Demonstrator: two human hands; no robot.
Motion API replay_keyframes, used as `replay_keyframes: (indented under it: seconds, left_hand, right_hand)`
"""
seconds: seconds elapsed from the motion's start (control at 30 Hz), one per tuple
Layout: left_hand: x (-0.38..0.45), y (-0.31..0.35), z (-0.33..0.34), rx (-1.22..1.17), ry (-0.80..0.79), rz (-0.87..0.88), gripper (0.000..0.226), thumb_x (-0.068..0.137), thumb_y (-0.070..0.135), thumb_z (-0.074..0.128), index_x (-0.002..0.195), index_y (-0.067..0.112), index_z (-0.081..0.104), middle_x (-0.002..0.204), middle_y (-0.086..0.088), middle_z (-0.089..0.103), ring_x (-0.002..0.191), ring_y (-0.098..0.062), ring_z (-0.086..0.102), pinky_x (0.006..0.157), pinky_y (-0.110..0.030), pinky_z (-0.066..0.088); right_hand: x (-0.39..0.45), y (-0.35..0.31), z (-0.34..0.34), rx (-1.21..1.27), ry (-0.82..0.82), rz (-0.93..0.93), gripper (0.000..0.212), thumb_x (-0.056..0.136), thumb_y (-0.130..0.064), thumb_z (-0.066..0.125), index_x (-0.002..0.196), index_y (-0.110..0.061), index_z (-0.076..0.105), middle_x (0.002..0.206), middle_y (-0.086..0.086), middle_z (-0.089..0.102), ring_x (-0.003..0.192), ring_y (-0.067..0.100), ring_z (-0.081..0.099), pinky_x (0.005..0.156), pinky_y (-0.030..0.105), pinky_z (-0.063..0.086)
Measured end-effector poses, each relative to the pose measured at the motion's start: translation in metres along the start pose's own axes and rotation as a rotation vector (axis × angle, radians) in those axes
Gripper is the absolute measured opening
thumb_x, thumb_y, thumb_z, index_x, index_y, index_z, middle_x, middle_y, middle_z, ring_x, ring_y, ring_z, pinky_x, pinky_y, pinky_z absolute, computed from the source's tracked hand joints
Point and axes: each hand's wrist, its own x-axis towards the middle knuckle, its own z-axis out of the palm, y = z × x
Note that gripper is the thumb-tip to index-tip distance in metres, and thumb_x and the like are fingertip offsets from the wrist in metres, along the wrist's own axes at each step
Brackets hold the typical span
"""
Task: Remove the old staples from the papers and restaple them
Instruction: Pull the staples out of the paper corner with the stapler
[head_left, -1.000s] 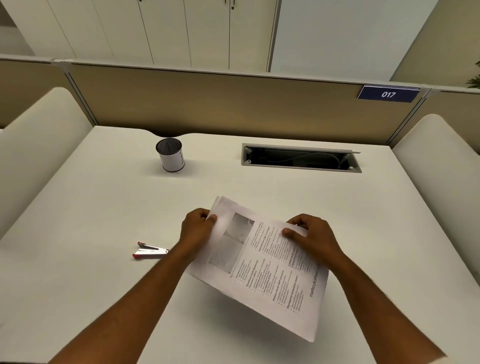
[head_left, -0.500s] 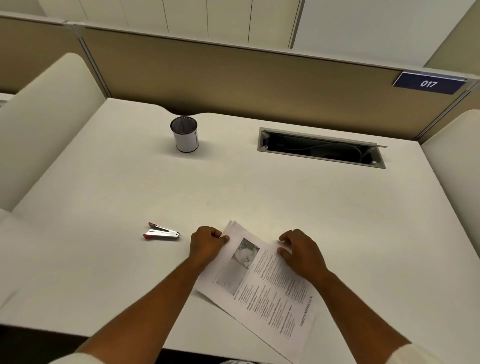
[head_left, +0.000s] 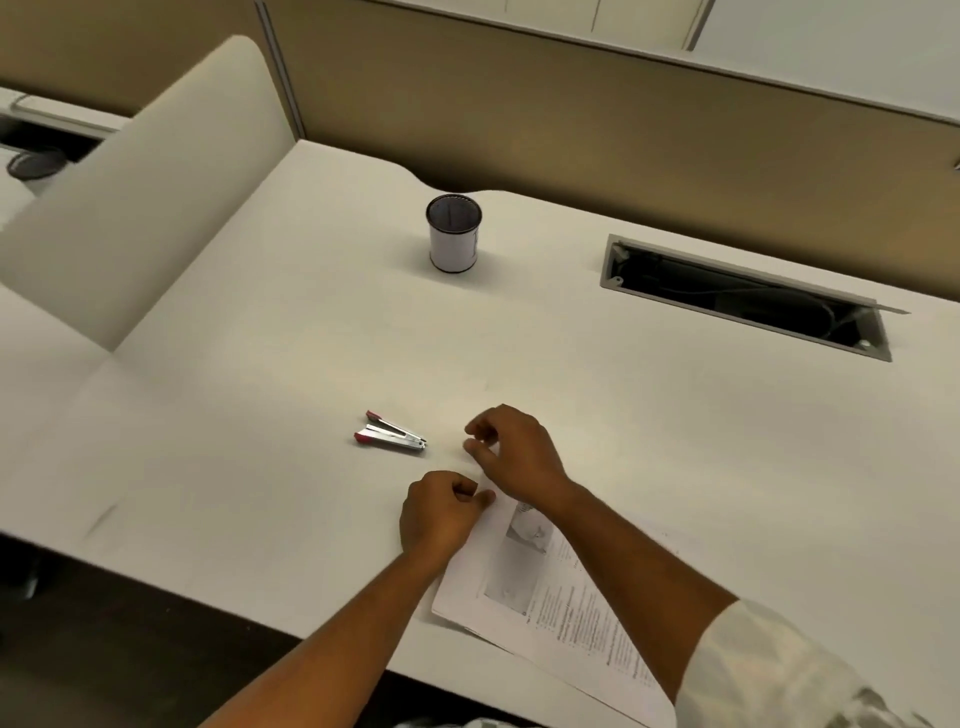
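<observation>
With the left hand (head_left: 441, 517) pinching the papers (head_left: 545, 587) at their top corner on the desk (head_left: 623, 415), the right hand (head_left: 511, 452), its grip loosely curled and empty, hovered just beyond, the stapler (head_left: 390, 436) lying further left; a loosened pinch could let the sheets slide apart.

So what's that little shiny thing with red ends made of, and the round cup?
The small silver stapler with red tips looks like polished metal, since it glints; the red ends seem plastic. The white cylindrical cup with a dark rim looks matte, maybe plastic or metal mesh; unclear.
</observation>
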Motion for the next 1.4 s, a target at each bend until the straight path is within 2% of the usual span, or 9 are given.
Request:
replay_keyframes:
  seconds: [0.33,0.5,0.67,0.83,0.97,1.07,1.13,1.2,1.4]
  left_hand:
    - [0.003,-0.013,-0.005,-0.040,-0.022,-0.017,0.026,0.077,0.044,0.085,0.083,0.022,0.074,0.079,0.009,0.076,0.073,-0.010,0.072,0.071,-0.028,0.060]
    - [0.006,-0.014,-0.005,-0.031,-0.036,-0.026,0.030,0.076,0.051,0.084,0.083,0.023,0.075,0.075,0.012,0.073,0.069,-0.007,0.069,0.071,-0.027,0.059]
    - [0.007,-0.016,-0.003,-0.048,-0.052,-0.011,0.035,0.076,0.052,0.084,0.092,0.022,0.079,0.086,0.008,0.078,0.077,-0.010,0.071,0.079,-0.030,0.061]
    - [0.008,-0.014,-0.003,-0.042,-0.064,-0.016,0.040,0.078,0.051,0.083,0.100,0.018,0.077,0.096,0.003,0.077,0.088,-0.017,0.072,0.084,-0.031,0.059]
    - [0.010,-0.008,-0.004,-0.081,-0.102,-0.037,0.034,0.077,0.045,0.085,0.095,0.018,0.077,0.089,0.002,0.077,0.086,-0.018,0.071,0.080,-0.032,0.058]
    - [0.007,0.001,0.000,-0.175,-0.159,-0.026,0.027,0.081,0.036,0.085,0.098,0.019,0.073,0.092,0.001,0.075,0.088,-0.018,0.071,0.084,-0.036,0.060]
    - [0.003,0.009,0.007,-0.203,-0.198,0.004,0.022,0.085,0.032,0.081,0.101,0.021,0.072,0.096,0.002,0.076,0.088,-0.017,0.073,0.085,-0.038,0.061]
    - [0.003,0.013,0.010,-0.233,-0.211,0.011,0.018,0.087,0.028,0.078,0.103,0.022,0.073,0.096,0.002,0.077,0.087,-0.018,0.074,0.085,-0.040,0.062]
    - [0.005,0.031,0.026,-0.305,-0.272,0.020,0.008,0.092,0.031,0.073,0.091,0.023,0.072,0.091,0.003,0.077,0.087,-0.019,0.074,0.078,-0.035,0.060]
  right_hand:
    - [0.051,-0.041,0.044,-0.191,-0.198,-0.016,0.040,0.077,-0.046,0.082,0.108,-0.025,0.070,0.106,-0.004,0.063,0.094,0.017,0.060,0.081,0.034,0.052]
    - [0.056,-0.038,0.047,-0.189,-0.165,-0.044,0.021,0.080,-0.036,0.078,0.099,-0.027,0.074,0.101,-0.006,0.063,0.093,0.017,0.062,0.073,0.030,0.048]
    - [0.048,-0.020,0.022,-0.035,-0.068,0.002,0.021,0.083,-0.039,0.079,0.097,-0.023,0.077,0.096,-0.005,0.070,0.087,0.013,0.064,0.077,0.033,0.054]
    - [0.009,0.010,-0.023,0.474,0.128,0.193,0.018,0.077,-0.032,0.088,0.091,-0.023,0.078,0.089,-0.009,0.078,0.083,0.003,0.072,0.072,0.014,0.055]
    - [-0.029,0.030,-0.047,0.850,0.188,0.308,0.018,0.079,-0.023,0.087,0.094,-0.017,0.081,0.099,0.003,0.081,0.093,0.017,0.075,0.090,0.034,0.060]
    - [-0.056,0.039,-0.052,1.010,0.225,0.333,0.029,0.075,-0.030,0.086,0.097,-0.013,0.081,0.110,0.007,0.080,0.105,0.025,0.075,0.095,0.039,0.060]
    - [-0.074,0.048,-0.052,1.083,0.266,0.388,0.038,0.072,-0.033,0.087,0.101,-0.010,0.079,0.110,0.011,0.079,0.105,0.029,0.076,0.092,0.040,0.062]
    - [-0.084,0.054,-0.049,1.158,0.286,0.449,0.034,0.078,-0.032,0.084,0.102,-0.009,0.077,0.107,0.016,0.079,0.100,0.030,0.076,0.086,0.040,0.063]
    - [-0.103,0.060,-0.037,1.171,0.249,0.542,0.031,0.093,-0.037,0.071,0.105,-0.008,0.070,0.086,0.015,0.073,0.067,0.021,0.069,0.056,0.031,0.057]
